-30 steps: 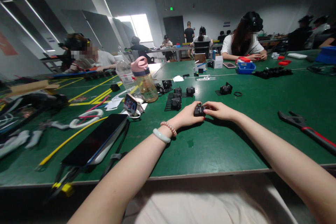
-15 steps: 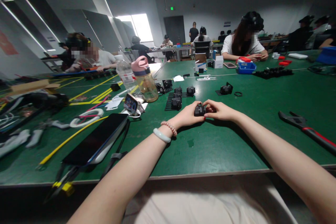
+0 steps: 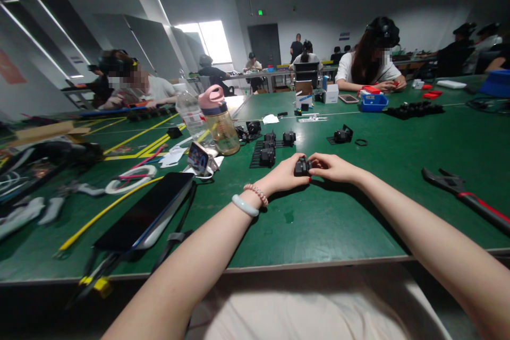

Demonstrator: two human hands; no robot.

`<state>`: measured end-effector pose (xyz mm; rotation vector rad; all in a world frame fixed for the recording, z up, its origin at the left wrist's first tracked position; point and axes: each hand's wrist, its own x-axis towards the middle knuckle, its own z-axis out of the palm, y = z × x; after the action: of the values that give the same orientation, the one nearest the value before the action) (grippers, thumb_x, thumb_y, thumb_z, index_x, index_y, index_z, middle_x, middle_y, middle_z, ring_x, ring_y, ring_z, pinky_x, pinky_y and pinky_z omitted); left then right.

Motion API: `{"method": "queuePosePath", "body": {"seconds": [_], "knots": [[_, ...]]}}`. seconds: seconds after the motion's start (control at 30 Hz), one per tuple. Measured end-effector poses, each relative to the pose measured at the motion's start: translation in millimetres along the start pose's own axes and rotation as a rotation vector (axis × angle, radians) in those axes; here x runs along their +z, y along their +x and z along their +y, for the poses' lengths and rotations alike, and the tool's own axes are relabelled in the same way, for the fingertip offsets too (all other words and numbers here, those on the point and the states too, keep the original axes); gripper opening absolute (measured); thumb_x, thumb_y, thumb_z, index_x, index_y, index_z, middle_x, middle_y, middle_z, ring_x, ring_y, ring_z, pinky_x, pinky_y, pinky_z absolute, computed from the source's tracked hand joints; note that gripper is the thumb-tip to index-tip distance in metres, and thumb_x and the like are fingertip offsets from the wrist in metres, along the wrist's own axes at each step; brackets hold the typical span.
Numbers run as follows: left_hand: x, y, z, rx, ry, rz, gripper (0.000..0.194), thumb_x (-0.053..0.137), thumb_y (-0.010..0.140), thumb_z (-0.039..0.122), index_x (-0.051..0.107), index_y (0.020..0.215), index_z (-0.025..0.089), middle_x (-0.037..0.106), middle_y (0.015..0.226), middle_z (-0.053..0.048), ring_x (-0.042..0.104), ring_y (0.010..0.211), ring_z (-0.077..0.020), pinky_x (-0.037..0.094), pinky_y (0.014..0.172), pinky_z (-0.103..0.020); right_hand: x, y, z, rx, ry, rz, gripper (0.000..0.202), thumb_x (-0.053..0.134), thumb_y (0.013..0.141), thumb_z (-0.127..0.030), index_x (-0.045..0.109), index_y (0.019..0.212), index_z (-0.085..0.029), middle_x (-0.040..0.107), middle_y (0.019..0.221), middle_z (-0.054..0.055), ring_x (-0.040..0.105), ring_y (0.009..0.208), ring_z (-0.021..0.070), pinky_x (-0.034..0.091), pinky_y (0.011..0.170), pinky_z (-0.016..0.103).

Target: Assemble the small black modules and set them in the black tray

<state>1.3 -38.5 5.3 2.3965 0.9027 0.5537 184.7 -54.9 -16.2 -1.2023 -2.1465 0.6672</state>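
Observation:
A small black device is held just above the green table, between my two hands. My left hand is closed around its left side, thumb in front. My right hand pinches at its right side with thumb and forefinger; the exact contact is partly hidden by the fingers. Beyond my left hand lie similar black devices on black slotted pieces. Another black device with a flat plate rests behind my right hand, beside a black ring.
Pliers with red-black handles lie at right. A pink-lidded bottle, a propped phone, a black power bank or phone and cables fill the left. Across the table, a person works near a blue bin.
The fingers of my right hand have shifted slightly against the black device, with fewer of them spread. My left hand keeps its hold almost unmoved.

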Motion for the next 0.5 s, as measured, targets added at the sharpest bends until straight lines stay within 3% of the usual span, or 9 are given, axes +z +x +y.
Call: {"method": "queuePosePath", "body": {"seconds": [0.5], "knots": [[0.8,0.5,-0.9,-0.016,0.014,0.011,0.055,0.056,0.058,0.028,0.039,0.109,0.018,0.052,0.096,-0.003,0.050,0.085,-0.0174,0.039,0.075,-0.028,1.7,2.2,2.7,0.010,-0.025,0.011,0.037,0.044,0.071,-0.044,0.055,0.091,-0.014,0.055,0.075,0.003,0.045,0.063,0.0107,0.035,0.058,0.023]]}}
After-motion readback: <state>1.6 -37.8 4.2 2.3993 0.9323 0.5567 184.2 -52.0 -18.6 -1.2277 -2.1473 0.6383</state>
